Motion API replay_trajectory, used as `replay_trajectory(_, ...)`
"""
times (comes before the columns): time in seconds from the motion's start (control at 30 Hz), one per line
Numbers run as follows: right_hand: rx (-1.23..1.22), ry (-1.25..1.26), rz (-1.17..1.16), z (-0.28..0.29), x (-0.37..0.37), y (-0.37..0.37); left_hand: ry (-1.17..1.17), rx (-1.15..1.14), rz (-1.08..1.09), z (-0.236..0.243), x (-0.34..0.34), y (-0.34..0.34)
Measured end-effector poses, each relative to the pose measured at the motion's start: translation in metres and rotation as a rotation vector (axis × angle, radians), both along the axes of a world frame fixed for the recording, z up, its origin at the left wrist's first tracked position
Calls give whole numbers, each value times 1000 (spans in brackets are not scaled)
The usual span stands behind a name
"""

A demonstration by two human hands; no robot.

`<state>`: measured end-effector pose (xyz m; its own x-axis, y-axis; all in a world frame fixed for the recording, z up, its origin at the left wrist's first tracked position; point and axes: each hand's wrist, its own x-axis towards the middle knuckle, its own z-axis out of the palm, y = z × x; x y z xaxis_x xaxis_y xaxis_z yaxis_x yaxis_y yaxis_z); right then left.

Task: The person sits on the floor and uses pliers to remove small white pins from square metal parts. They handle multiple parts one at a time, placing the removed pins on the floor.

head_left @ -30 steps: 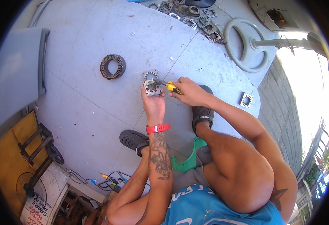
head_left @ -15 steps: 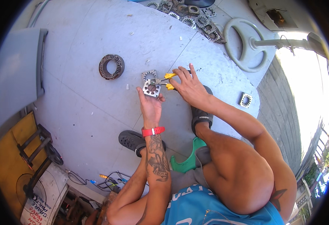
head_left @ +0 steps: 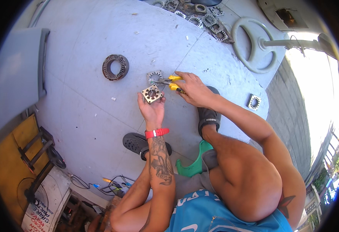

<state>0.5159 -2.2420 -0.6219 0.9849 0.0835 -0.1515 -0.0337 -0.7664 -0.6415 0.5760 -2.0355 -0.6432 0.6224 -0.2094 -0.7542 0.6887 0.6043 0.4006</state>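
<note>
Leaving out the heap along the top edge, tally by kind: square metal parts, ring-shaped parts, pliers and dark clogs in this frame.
Square metal parts: 3 (1 in the left hand)
Dark ring-shaped part: 1
Pliers: 1 (in the right hand)
Dark clogs: 2
Total: 7

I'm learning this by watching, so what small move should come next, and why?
Probably bring the pliers in the right hand back over the square metal block in the left hand. Their tips appear just past the block's far edge, and some dark material seems to show in its middle opening.
</note>
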Motion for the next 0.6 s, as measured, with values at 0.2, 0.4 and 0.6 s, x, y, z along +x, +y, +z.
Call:
replay_trajectory(0.2,-425,-211,171,1,-7,-3,-130,39,-111,4,-2,-7)
replay_trajectory(0.4,363,360,-85,12,1,4,-148,67,-70,-1,0,-11)
replay_trajectory(0.6,679,222,-339,13,15,-12,-63,-97,46,1,9,-4)
